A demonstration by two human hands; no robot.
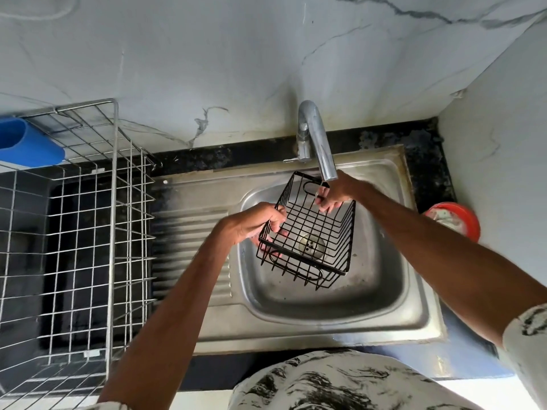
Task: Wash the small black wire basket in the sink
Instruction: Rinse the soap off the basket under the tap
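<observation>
The small black wire basket (310,232) hangs tilted over the steel sink (370,294), just under the chrome tap's spout (321,149). My left hand (254,221) grips the basket's left rim, fingers hooked through the wires. At the basket's far right corner, directly below the spout tip, my right hand (334,193) pinches the rim. A thin stream of water seems to fall onto that corner. The drain (310,242) shows through the basket's wire bottom.
A large silver wire dish rack (88,232) stands on the black counter to the left, beside the sink's ribbed drainboard (189,232). A blue plastic container (26,143) sits at the far left. A red tub (455,220) rests right of the sink, against the wall.
</observation>
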